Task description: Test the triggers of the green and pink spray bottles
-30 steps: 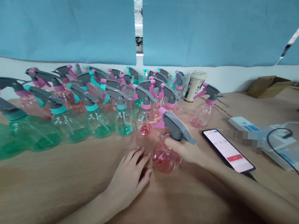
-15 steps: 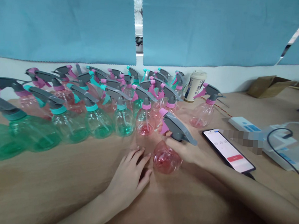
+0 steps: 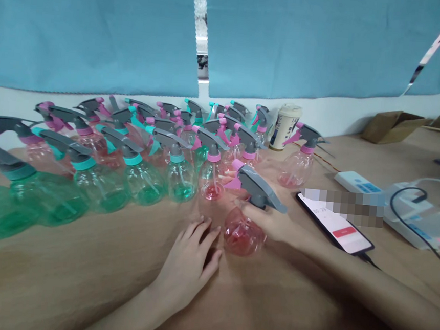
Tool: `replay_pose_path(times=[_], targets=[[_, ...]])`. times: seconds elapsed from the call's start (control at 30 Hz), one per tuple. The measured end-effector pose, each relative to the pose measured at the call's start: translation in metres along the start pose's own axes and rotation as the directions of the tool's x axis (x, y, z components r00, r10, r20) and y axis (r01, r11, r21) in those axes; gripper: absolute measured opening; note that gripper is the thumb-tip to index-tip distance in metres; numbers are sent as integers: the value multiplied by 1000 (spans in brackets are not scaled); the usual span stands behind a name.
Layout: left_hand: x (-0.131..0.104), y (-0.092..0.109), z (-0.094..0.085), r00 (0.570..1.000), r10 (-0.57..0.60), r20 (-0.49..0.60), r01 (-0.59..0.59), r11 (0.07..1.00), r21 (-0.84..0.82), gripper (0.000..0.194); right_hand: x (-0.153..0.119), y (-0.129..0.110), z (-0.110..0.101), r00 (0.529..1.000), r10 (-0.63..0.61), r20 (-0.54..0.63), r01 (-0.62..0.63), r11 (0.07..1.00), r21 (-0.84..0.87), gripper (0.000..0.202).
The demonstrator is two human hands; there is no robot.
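Observation:
A pink spray bottle with a grey head and pink nozzle stands on the table near the middle. My right hand is wrapped round its neck from the right, with some fingers reaching out behind the trigger. Just left of that bottle, my left hand lies on the table with its fingers spread and holds nothing. Behind both hands stands another pink bottle. Next to it on the left is a green bottle with a turquoise collar.
Several more green and pink spray bottles crowd the left and back. A paper cup stands behind a lone pink bottle. Rightward lie a phone, a power strip with cables, and an open cardboard box.
The view has shifted very slightly. My right hand's fingers have moved a little near the trigger of the held bottle. My left hand has stayed in place.

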State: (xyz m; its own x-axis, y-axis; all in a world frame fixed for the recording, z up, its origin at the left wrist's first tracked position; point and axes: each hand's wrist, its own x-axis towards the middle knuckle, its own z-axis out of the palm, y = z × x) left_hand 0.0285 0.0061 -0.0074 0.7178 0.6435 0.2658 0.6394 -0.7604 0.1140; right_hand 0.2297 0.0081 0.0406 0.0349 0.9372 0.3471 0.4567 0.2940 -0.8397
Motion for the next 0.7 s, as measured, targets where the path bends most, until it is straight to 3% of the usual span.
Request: replay_pose_path(times=[0.57,0.7], targets=[[0,0,-1,1000,-4,9,4,1000,-1,32,1,-2,-1,999,-7,35,7,1000,2,7],[0,0,0,1000,-6,11,6,1000,-3,33,1,-8,-2,998,-58,9,58,998,-35,11]])
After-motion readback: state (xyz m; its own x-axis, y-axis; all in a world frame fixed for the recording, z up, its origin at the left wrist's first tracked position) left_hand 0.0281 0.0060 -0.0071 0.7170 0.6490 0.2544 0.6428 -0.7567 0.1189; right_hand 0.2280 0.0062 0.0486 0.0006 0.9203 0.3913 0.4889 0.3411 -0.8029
